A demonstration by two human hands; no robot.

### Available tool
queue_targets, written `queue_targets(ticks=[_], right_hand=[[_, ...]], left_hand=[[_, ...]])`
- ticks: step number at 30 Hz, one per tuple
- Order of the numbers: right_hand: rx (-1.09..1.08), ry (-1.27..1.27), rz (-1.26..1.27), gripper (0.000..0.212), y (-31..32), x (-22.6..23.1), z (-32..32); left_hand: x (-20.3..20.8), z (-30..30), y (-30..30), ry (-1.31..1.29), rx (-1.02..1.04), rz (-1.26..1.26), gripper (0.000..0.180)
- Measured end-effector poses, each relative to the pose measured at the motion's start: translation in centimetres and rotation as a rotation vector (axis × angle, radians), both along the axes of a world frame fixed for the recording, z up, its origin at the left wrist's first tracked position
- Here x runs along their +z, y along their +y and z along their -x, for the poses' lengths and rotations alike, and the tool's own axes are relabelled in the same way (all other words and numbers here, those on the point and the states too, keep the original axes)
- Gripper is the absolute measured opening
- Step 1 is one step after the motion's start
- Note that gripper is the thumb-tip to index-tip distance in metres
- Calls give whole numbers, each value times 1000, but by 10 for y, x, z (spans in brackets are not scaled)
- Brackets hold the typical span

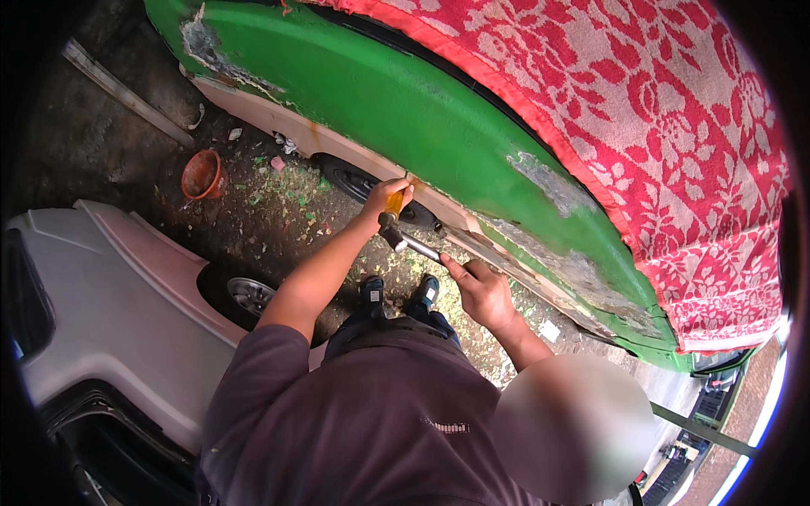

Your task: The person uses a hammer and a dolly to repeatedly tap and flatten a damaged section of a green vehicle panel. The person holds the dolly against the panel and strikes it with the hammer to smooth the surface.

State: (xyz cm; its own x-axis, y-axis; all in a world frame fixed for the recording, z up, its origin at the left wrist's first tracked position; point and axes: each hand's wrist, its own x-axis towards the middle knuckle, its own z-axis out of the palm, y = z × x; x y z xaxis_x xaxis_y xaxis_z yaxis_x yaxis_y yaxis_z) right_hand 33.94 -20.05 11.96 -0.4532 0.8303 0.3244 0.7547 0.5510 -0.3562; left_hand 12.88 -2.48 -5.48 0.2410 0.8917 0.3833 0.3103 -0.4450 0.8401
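Note:
My left hand (384, 202) is closed around a chisel-like tool with a see-through yellow handle (394, 203). Its thin tip points at the lower side of a green car body (380, 93), where the green paint meets a pale strip (346, 154); whether it touches cannot be told. In my right hand (485, 295) is a hammer (422, 248), gripped by its metal shaft. The dark hammer head is close to the butt of the yellow handle; I cannot tell if they touch. Bare, scraped patches (548, 183) mark the green panel.
A red and white floral cloth (650, 126) covers the car's upper part. Behind me on the left stands a grey-white car (135, 295). An orange-red bucket (204, 175) sits on the ground among paint chips (283, 190). A long metal strip (126, 93) lies farther left.

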Motion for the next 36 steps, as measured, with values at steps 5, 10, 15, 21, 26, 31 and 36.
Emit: queue_targets(ticks=[5, 10, 15, 21, 26, 31, 36], right_hand=[[-56, -38, 115, 54, 12, -7, -1], [-39, 38, 65, 58, 6, 3, 3], [-55, 27, 54, 62, 14, -9, 1], [-78, -64, 15, 68, 16, -16, 4], [21, -17, -55, 67, 8, -6, 0], [-38, 64, -40, 47, 16, -7, -7], [-45, 210, 103, 27, 18, 3, -10]], left_hand=[[20, 2, -6, -98, -113, 50, 25], [10, 2, -5, 15, 18, 44, 18], [10, -2, -5, -60, -84, -12, 24], [15, -4, -1, 2, -46, -26, 23], [18, -1, -5, -115, -52, 21, 26], [0, 7, -18, -30, 11, 147, 32], [-12, 1, -23, -26, 49, 151, 32]])
